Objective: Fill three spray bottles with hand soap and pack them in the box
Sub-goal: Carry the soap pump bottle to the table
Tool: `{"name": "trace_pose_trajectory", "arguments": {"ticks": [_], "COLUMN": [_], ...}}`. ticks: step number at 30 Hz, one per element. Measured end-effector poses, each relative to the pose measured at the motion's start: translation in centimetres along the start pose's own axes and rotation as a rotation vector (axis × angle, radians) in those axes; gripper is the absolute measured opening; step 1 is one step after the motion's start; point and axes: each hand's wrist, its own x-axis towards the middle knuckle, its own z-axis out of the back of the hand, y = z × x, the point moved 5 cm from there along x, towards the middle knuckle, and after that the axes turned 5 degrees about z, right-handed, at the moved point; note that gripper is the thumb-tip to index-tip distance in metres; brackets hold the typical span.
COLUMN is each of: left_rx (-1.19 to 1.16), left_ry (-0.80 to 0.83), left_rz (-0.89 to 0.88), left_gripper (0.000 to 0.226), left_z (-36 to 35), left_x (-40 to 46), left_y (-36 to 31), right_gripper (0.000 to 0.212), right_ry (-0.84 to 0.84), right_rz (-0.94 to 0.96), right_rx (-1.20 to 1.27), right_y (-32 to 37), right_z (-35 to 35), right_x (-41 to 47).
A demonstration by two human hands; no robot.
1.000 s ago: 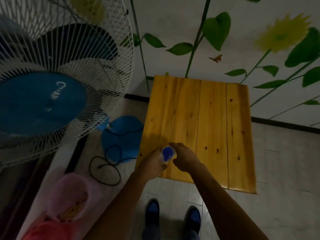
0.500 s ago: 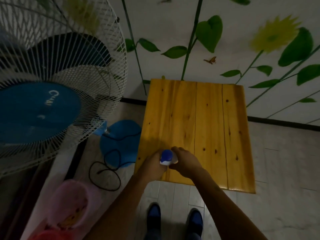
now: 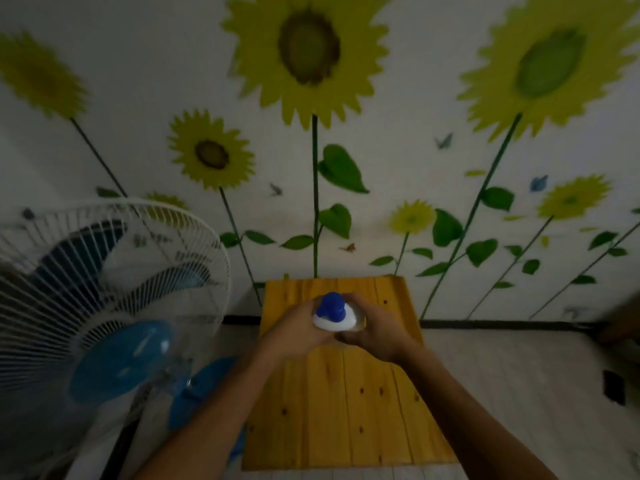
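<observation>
Bare planks of the wooden table [image 3: 346,410] lie open toward six o'clock. A standing fan [image 3: 104,299] crowds nine o'clock, the sunflower wall [image 3: 381,116] closes twelve; three o'clock is open floor [image 3: 519,393].

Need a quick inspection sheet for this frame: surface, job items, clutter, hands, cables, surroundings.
Surface: yellow wooden table, planks with dark knots; the visible part carries nothing.
Job's things: one bottle, white shoulder, blue cap, held over the table's far half; no box and no other bottles seen.
Clutter: nothing seen.
Hands: left hand and right hand both wrap the bottle from either side; each grip is below the cap.
Cables: nothing seen.
Surroundings: standing fan with white grille and blue blades to the left; sunflower wall mural behind; pale tiled floor.
</observation>
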Motion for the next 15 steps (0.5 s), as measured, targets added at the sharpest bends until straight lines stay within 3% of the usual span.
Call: {"name": "trace_pose_trajectory", "arguments": {"ticks": [3,9,15], "left_rx": [0.038,-0.061,-0.060], "left_ry": [-0.049,-0.152,-0.289], "left_rz": [-0.106,-0.287,-0.390], "left_gripper": [0.020,0.069,0.079], "left_z": [3.5,9.2,12.0], "left_x": [-1.6,-5.7,-8.8], "left_y": [-5.8,-14.8,-20.1], "right_gripper": [0.062,0.063,0.064], "right_ry": [-0.076,-0.238,-0.311], "right_rz": [0.066,0.171,0.186], "right_rx": [-0.038,-0.045,-0.117], "right_y": [4.2,11.3,16.2], "right_z": [4.4,11.3,15.7], "right_x": [-0.1,-0.5,-1.1]}}
